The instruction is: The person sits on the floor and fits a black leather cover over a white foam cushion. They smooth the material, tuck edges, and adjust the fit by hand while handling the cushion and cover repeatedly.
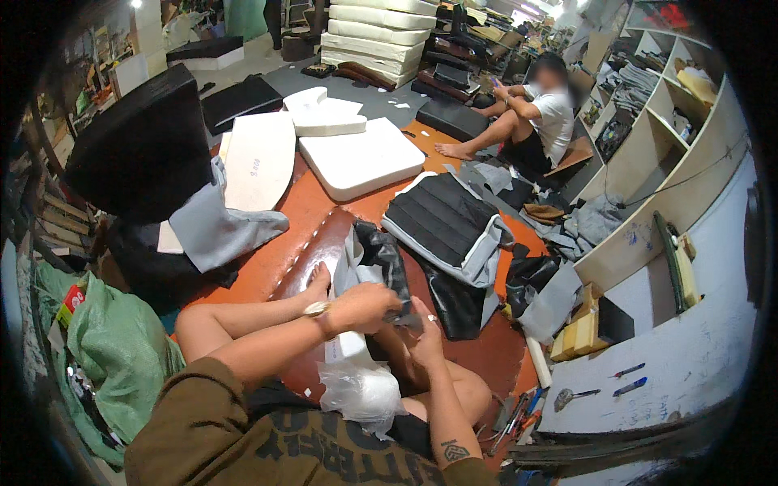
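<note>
In front of me a black leather-like cover [386, 257] with grey backing lies over my lap. My left hand [369, 306], with a bracelet or watch at its wrist, is closed on the near edge of this cover. Close beside it on the right, my right hand [425, 338] is closed on the same edge, a ring on one finger. Under my hands a white block [350, 348] shows, partly hidden. Crumpled clear plastic wrap [365, 395] lies against it, near my body.
A ribbed black-and-grey seat cover [442, 219] lies ahead right, white foam pads [361, 159] beyond. A large black cushion [138, 142] stands left, above a green sack [121, 340]. Tools [519, 417] lie right, beside a white board [648, 373]. Another person [547, 121] sits far right by shelves.
</note>
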{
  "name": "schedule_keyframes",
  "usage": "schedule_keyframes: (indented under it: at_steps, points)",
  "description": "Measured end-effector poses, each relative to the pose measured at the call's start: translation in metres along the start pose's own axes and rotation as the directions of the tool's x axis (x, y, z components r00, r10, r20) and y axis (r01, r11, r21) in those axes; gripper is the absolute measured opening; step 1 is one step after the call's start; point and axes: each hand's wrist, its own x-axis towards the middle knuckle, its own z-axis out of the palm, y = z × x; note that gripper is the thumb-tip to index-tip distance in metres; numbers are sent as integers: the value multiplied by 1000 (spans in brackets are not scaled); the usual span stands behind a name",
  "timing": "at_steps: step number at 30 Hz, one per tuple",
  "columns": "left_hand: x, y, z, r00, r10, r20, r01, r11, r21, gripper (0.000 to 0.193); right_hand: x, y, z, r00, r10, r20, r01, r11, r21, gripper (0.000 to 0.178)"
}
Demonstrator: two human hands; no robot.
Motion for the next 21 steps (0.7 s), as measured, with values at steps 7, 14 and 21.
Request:
schedule_keyframes:
  at_steps: [7,14,21]
  points:
    - [-112,-1,-14,980,-56,-191,41,996,-85,20,7,-75,40,919,-375,121,391,904,-171,58]
    - [-116,0,-13,937,-96,-337,37,983,-179,20,40,-85,34,857,-464,223,507,837,-207,61]
    - [-94,-1,-29,925,-74,-372,-11,975,-220,21,42,-58,44,908,-420,-2,409,886,-219,52]
